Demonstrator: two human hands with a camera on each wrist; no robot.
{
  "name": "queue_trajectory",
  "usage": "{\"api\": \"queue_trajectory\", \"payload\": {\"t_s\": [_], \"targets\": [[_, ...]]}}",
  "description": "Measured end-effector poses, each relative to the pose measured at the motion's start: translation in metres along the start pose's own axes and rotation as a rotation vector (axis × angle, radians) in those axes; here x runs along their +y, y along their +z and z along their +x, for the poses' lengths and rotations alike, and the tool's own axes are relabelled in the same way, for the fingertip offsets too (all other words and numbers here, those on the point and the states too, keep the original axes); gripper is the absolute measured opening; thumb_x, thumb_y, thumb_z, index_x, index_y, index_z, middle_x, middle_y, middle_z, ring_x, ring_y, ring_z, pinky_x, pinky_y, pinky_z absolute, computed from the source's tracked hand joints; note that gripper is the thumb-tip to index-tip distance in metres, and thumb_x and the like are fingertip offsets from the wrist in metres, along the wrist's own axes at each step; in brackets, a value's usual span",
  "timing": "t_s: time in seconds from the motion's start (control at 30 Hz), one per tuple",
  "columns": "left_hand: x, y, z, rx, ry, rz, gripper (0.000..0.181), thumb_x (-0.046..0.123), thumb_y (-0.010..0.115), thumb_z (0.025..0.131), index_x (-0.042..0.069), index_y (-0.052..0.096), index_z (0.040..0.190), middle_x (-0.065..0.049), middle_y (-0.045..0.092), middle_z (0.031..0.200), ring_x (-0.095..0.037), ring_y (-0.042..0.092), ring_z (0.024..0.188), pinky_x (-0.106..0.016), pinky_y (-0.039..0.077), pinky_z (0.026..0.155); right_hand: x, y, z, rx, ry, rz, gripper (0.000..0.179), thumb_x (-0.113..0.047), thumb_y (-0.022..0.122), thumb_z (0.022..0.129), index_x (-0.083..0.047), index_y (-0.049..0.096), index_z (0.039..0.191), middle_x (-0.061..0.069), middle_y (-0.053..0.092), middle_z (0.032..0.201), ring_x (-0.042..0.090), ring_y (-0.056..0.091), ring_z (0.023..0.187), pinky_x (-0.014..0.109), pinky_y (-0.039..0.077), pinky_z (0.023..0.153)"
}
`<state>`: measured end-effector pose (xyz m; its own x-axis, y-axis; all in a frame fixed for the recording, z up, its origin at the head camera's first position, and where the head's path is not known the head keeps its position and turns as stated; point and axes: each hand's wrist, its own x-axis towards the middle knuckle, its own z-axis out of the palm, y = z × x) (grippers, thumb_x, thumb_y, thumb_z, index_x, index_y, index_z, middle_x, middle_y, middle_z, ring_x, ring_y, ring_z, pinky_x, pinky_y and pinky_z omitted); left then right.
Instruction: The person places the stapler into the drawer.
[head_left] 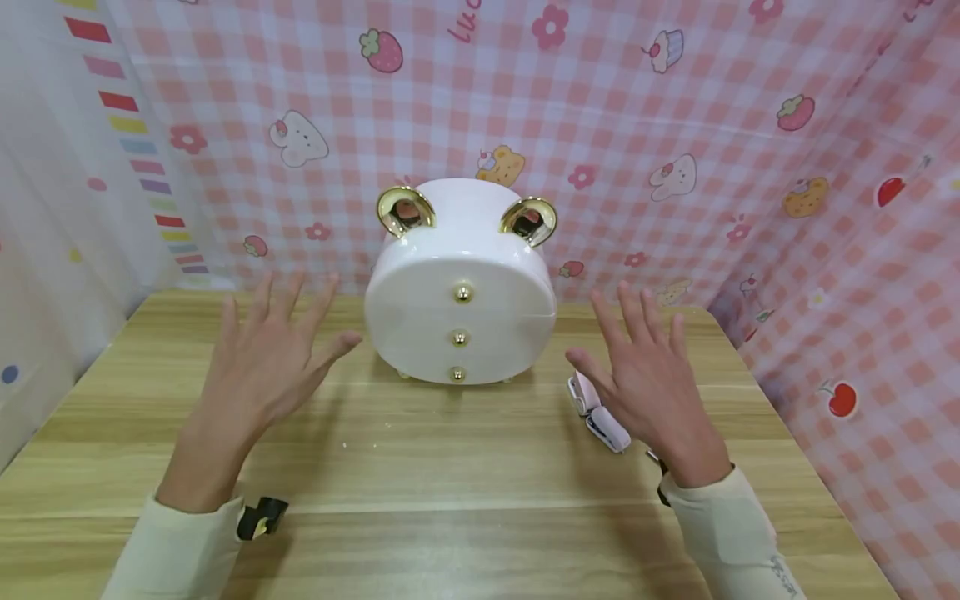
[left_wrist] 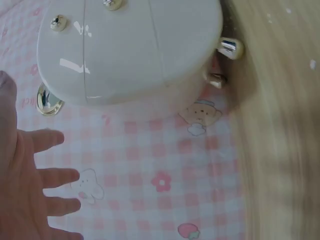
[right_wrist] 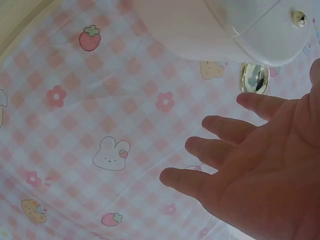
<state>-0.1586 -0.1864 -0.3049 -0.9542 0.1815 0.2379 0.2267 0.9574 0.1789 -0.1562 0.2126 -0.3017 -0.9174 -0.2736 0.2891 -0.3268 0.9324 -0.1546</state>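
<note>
A white rounded box (head_left: 420, 312) with two gold ear-shaped rings and a column of three gold knobs stands on small feet at the back middle of the table. To its left my left hand (head_left: 262, 367) hovers with the fingers spread, holding nothing. On the other side my right hand (head_left: 652, 379) is raised, its fingers spread as well and its palm bare in the right wrist view. Neither hand touches the box. Partly hidden beneath the right hand lies a small pale pink and white hinged case (head_left: 609, 429), spread apart on the table.
The wood-grain table (head_left: 420, 533) reaches back to a pink checked cloth (head_left: 465, 100) printed with strawberries, flowers and animals. More cloth hangs along both sides. A few tiny white specks lie on the tabletop in front of the box.
</note>
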Motion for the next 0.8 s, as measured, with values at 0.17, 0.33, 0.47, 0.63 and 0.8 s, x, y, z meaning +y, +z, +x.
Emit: {"api": "queue_trajectory", "payload": {"t_s": [0.17,0.33,0.47,0.63,0.8], "targets": [[0.004,-0.003,0.01,0.055,-0.001,-0.057,0.081,0.068,0.027,0.103,0.015,0.024,0.163,-0.027,0.021,0.163,-0.052,0.009,0.149,-0.076,0.007,0.113,-0.004,-0.002,0.001,0.001,-0.006,0.02,0.076,-0.058,0.042,0.105,-0.01,0.026,0.162,0.02,0.01,0.167,0.04,0.001,0.153,0.071,0.002,0.117],[0.01,-0.005,0.022,0.098,-0.001,-0.176,0.082,0.069,0.021,0.103,0.012,0.024,0.163,-0.025,0.027,0.161,-0.051,0.024,0.145,-0.072,0.02,0.113,-0.008,-0.002,0.002,0.037,-0.029,0.037,0.075,-0.056,0.044,0.105,-0.008,0.028,0.161,0.021,0.014,0.166,0.04,0.004,0.153,0.069,0.006,0.118],[0.016,-0.006,0.036,0.133,0.014,-0.376,0.091,0.076,0.016,0.097,0.008,0.044,0.151,-0.024,0.05,0.143,-0.043,0.046,0.131,-0.064,0.038,0.104,-0.011,-0.003,0.003,0.09,-0.062,0.071,0.073,-0.053,0.047,0.105,-0.007,0.03,0.16,0.022,0.018,0.165,0.04,0.009,0.153,0.064,0.008,0.121],[0.014,-0.004,0.062,0.169,0.083,-0.552,0.084,0.083,0.008,0.09,0.009,0.047,0.091,-0.014,0.043,0.08,-0.032,0.045,0.076,-0.043,0.034,0.06,-0.018,-0.005,0.005,0.132,-0.089,0.114,0.072,-0.051,0.049,0.105,-0.006,0.033,0.158,0.024,0.026,0.162,0.043,0.021,0.149,0.06,0.017,0.12],[0.014,-0.005,0.077,0.115,0.037,-0.642,0.087,0.081,0.008,0.092,0.005,0.049,0.1,-0.019,0.047,0.09,-0.037,0.049,0.086,-0.05,0.039,0.07,-0.023,-0.006,0.007,0.161,-0.091,0.126,0.072,-0.051,0.052,0.103,-0.008,0.034,0.158,0.022,0.032,0.16,0.043,0.03,0.146,0.063,0.027,0.115]]}}
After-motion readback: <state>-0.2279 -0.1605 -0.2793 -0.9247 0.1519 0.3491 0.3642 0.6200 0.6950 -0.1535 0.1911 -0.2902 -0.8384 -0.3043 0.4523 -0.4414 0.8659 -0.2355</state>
